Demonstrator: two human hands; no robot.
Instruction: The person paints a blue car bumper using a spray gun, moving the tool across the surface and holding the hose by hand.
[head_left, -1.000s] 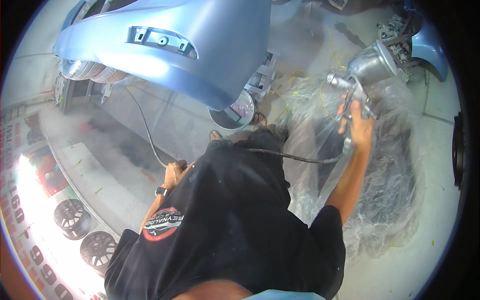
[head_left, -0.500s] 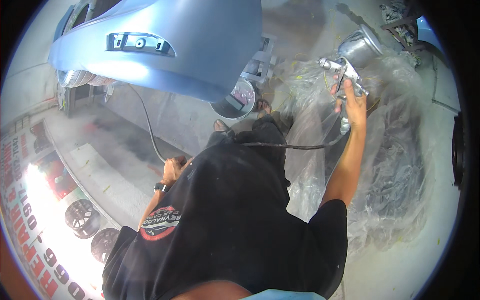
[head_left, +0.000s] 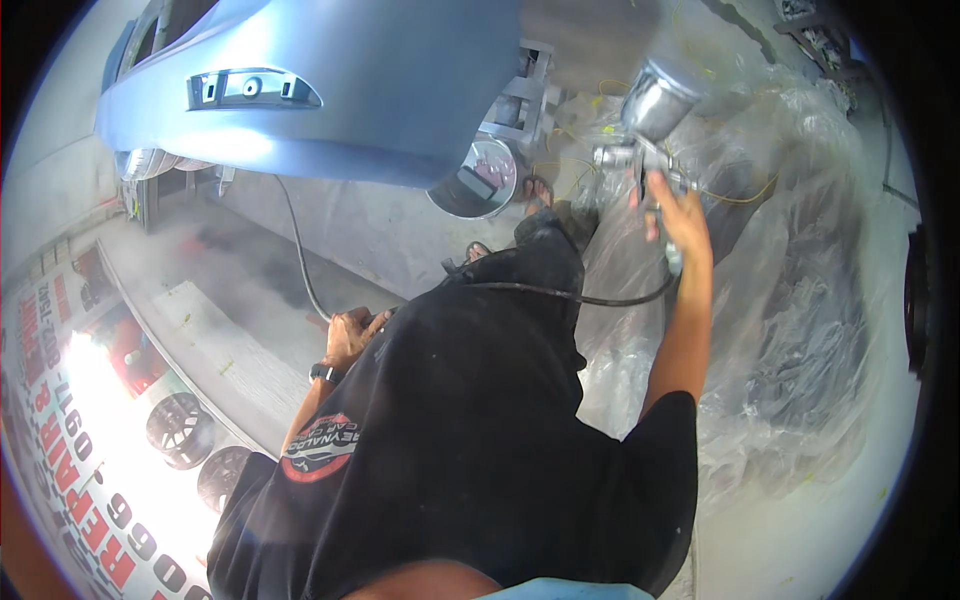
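Note:
My right hand (head_left: 668,215) grips a silver spray gun (head_left: 627,157) with a metal cup (head_left: 657,98) on top, right of a light blue bumper (head_left: 380,80). A black air hose (head_left: 595,298) runs from the gun's handle across my body to my left hand (head_left: 350,333), which is closed round the hose at my waist, just above a wristwatch (head_left: 325,372). The bumper has a recess with fittings (head_left: 255,90) and sits over tires (head_left: 150,165). A fine haze hangs in the air.
Below the bumper stands a metal bucket (head_left: 460,195) near my feet (head_left: 535,195), with a grey frame (head_left: 525,90) behind it. Crumpled clear plastic sheeting (head_left: 770,330) covers the floor on my right. A printed banner with wheel pictures (head_left: 180,430) lies at left. Yellow cords (head_left: 740,195) cross the sheeting.
My right hand and the spray gun have moved leftward, nearer the bumper. My body and feet have shifted slightly to the right. My left hand stays at my waist.

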